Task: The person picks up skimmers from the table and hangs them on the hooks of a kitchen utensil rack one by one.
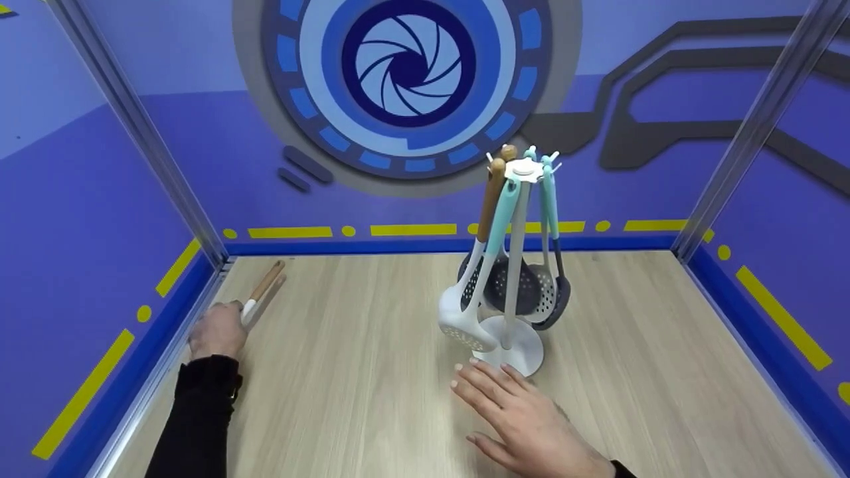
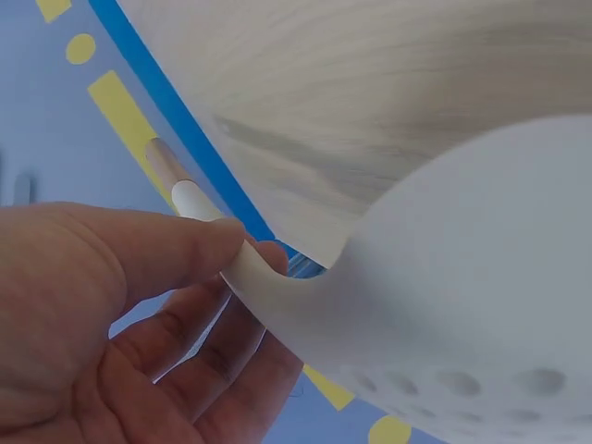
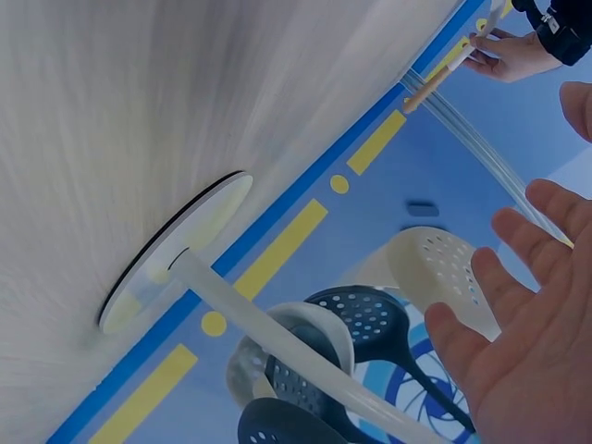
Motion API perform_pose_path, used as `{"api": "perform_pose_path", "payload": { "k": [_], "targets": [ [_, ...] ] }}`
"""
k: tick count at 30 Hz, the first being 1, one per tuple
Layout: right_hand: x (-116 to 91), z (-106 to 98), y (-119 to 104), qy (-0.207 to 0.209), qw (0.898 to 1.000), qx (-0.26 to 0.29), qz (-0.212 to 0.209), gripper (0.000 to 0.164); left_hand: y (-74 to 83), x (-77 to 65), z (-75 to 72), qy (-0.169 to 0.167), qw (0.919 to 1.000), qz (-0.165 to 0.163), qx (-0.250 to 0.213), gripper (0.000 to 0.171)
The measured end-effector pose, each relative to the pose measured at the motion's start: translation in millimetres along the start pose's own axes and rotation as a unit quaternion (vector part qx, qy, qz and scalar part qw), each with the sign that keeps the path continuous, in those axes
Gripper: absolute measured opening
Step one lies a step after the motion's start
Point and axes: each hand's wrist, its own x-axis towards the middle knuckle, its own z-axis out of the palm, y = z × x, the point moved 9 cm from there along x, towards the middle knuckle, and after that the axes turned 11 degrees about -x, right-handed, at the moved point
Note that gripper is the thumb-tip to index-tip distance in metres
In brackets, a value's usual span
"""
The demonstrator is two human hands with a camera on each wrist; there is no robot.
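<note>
At the table's left edge, my left hand (image 1: 218, 330) pinches a white skimmer with a wooden handle (image 1: 267, 282) by its neck. In the left wrist view the thumb and fingers close on the neck of the skimmer (image 2: 462, 250), whose wide white bowl has holes. In the head view the hand hides that bowl. My right hand (image 1: 524, 425), palm down with fingers straight and spread, is just in front of the round white base (image 1: 524, 345) of a utensil stand. It holds nothing; whether it touches the table I cannot tell.
From the stand's top (image 1: 523, 170) hang several utensils, among them a white slotted ladle (image 1: 468, 325) with a turquoise handle and a dark skimmer (image 1: 521, 289). Blue printed walls (image 1: 398, 199) enclose the wooden table (image 1: 358, 345) at the back and sides.
</note>
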Motion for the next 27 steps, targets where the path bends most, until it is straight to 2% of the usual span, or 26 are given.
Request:
{"api": "perform_pose_path", "payload": {
  "k": [5, 9, 19, 27],
  "targets": [
    [1, 1, 1, -0.025, 1.0, 0.009, 0.01, 0.072, 4.1, -1.7, 0.4, -0.001, 1.0, -0.008, -0.001, 0.044],
    [1, 3, 2, -0.043, 0.999, 0.024, 0.015, 0.073, 10.8, -4.4, -1.8, 0.009, 0.9999, 0.004, -0.004, 0.046],
    [1, 1, 3, -0.042, 0.998, 0.034, 0.017, 0.071, 34.0, -12.5, -6.2, 0.041, 0.9983, 0.036, -0.021, 0.047],
    [2, -3, 3, -0.029, 0.999, 0.019, 0.014, 0.072, 55.1, -19.7, -9.3, 0.05, 0.9966, 0.055, -0.034, 0.047]
  ]
}}
